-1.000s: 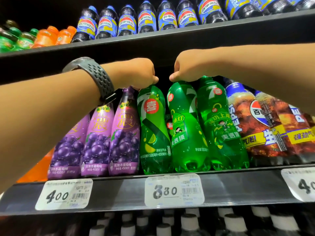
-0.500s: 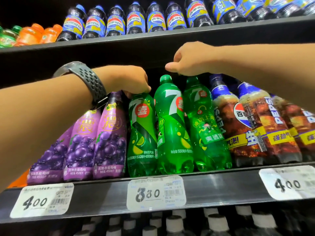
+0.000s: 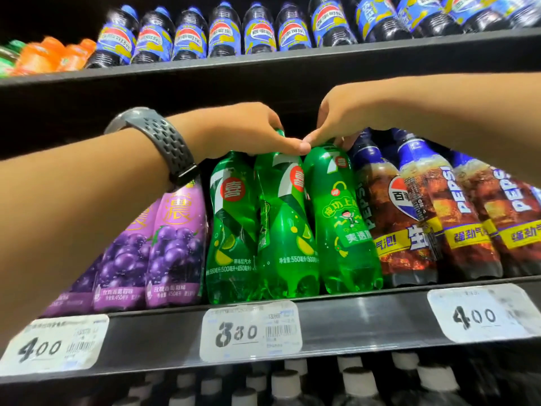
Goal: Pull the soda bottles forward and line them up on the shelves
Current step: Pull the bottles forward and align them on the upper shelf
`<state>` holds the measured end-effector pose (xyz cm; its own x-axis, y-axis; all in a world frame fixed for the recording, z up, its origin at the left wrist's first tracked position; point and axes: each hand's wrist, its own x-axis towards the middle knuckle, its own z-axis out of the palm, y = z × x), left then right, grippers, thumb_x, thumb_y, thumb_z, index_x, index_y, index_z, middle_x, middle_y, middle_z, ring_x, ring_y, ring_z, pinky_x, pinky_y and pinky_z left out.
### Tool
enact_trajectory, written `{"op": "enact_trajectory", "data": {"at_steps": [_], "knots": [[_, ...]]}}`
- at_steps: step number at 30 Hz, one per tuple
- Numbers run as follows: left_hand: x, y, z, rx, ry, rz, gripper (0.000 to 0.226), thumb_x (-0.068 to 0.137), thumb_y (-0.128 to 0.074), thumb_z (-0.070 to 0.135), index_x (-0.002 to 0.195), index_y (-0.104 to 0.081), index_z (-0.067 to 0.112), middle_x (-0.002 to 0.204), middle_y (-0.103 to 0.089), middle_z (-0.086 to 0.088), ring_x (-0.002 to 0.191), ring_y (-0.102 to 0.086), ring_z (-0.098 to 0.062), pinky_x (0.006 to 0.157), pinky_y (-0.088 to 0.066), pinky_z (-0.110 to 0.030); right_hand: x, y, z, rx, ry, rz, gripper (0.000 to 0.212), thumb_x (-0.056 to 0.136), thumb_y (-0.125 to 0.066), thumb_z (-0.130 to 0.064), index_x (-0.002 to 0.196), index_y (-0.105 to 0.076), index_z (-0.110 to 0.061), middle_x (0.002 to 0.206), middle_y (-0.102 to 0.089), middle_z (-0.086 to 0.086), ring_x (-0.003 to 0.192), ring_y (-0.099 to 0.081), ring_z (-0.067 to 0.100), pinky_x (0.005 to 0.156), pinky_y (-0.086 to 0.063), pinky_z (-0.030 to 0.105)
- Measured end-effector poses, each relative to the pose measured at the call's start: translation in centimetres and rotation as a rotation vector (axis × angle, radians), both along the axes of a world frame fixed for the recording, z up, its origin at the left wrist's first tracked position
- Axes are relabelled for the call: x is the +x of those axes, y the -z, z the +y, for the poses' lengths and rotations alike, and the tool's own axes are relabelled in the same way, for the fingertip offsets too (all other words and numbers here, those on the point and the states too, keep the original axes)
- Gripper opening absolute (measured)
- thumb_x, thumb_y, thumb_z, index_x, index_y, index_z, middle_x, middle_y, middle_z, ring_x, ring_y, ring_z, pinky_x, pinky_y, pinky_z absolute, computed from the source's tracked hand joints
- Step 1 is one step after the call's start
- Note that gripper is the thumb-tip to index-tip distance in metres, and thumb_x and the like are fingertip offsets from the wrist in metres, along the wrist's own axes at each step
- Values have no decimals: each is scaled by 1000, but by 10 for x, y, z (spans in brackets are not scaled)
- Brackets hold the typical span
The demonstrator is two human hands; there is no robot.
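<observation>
Three green 7UP bottles stand at the front of the middle shelf (image 3: 351,315): a left one (image 3: 231,230), a middle one (image 3: 288,230) and a right one (image 3: 339,227). My left hand (image 3: 248,127), with a grey watch band on the wrist, grips the tops of the left and middle green bottles. My right hand (image 3: 342,118) grips the top of the right green bottle. The two thumbs meet above the bottles. The caps are mostly hidden under the hands.
Purple grape soda bottles (image 3: 175,244) stand left of the green ones, brown Pepsi bottles (image 3: 424,218) to the right. The upper shelf carries blue-labelled Pepsi bottles (image 3: 225,33) and orange bottles (image 3: 46,57). White-capped dark bottles (image 3: 287,382) fill the shelf below. Price tags (image 3: 250,331) line the shelf edge.
My right hand came down from above the shelf gap onto the right green bottle's top. My left hand shifted right over two green bottles. The green bottles now stand closer together.
</observation>
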<state>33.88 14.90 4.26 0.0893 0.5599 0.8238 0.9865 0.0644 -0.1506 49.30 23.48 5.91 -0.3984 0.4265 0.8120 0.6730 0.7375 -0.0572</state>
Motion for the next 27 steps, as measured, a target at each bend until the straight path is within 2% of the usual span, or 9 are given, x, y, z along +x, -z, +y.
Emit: {"op": "enact_trajectory", "data": {"at_steps": [4, 7, 13, 16, 18, 20, 22, 24, 27], "knots": [[-7, -1, 3, -38, 167, -110, 63, 58, -75, 71, 98, -71, 23, 83, -74, 2, 80, -71, -17, 81, -59, -41, 3, 0, 6, -174, -211, 73, 44, 87, -68, -28, 116, -59, 3, 91, -62, 10, 72, -60, 13, 61, -53, 20], [-10, -3, 4, -72, 214, -156, 63, 55, -78, 68, 98, -71, 23, 81, -75, 1, 80, -72, -19, 80, -59, -43, 6, 3, 9, -240, -283, 71, 34, 91, -62, -23, 118, -59, -1, 89, -63, 7, 75, -60, 10, 68, -52, 21], [-19, -4, 1, -186, 369, -264, 48, 64, -82, 49, 100, -71, 20, 87, -75, -2, 78, -73, -19, 66, -60, -31, 13, 7, 13, -293, -387, 97, 28, 95, -57, -13, 121, -57, -4, 96, -67, 10, 82, -64, 15, 78, -54, 27], [-19, -4, 0, -186, 342, -260, 59, 55, -81, 62, 102, -70, 28, 99, -74, 4, 94, -71, -17, 80, -57, -31, 11, 9, 11, -230, -364, 100, 37, 92, -60, -33, 114, -60, -5, 103, -67, 12, 82, -67, 16, 66, -55, 23], [-17, -4, 3, -90, 267, -224, 73, 47, -74, 77, 104, -70, 33, 100, -73, 9, 95, -68, -12, 85, -54, -33, 7, 10, 7, -72, -206, 63, 65, 73, -64, -65, 106, -62, -9, 93, -68, 6, 74, -69, 14, 52, -51, 21], [-15, -3, 5, -33, 235, -210, 76, 44, -72, 78, 104, -70, 32, 96, -72, 7, 90, -66, -12, 85, -55, -38, 4, 12, 3, 47, -50, 6, 82, 55, -63, -79, 101, -64, -12, 87, -68, 2, 68, -70, 13, 53, -50, 23], [-14, -2, 7, -23, 245, -219, 65, 53, -78, 68, 105, -70, 30, 96, -72, 3, 92, -67, -16, 89, -55, -41, 4, 10, 9, 54, -56, -10, 71, 63, -70, -69, 101, -67, -10, 84, -70, 2, 66, -69, 13, 55, -51, 24], [-15, -3, 6, -31, 247, -226, 52, 60, -80, 61, 101, -71, 30, 94, -74, 3, 92, -68, -18, 88, -55, -40, 6, 7, 15, -59, -228, -4, 51, 74, -75, -47, 103, -68, -6, 82, -72, 3, 66, -70, 11, 55, -53, 22], [-17, -5, 2, -52, 247, -258, 40, 65, -81, 52, 99, -71, 32, 97, -73, 6, 94, -68, -14, 84, -55, -33, 15, 3, 21, -257, -454, -9, 38, 85, -69, -20, 116, -61, 1, 104, -71, 13, 90, -69, 18, 80, -57, 29]]}}
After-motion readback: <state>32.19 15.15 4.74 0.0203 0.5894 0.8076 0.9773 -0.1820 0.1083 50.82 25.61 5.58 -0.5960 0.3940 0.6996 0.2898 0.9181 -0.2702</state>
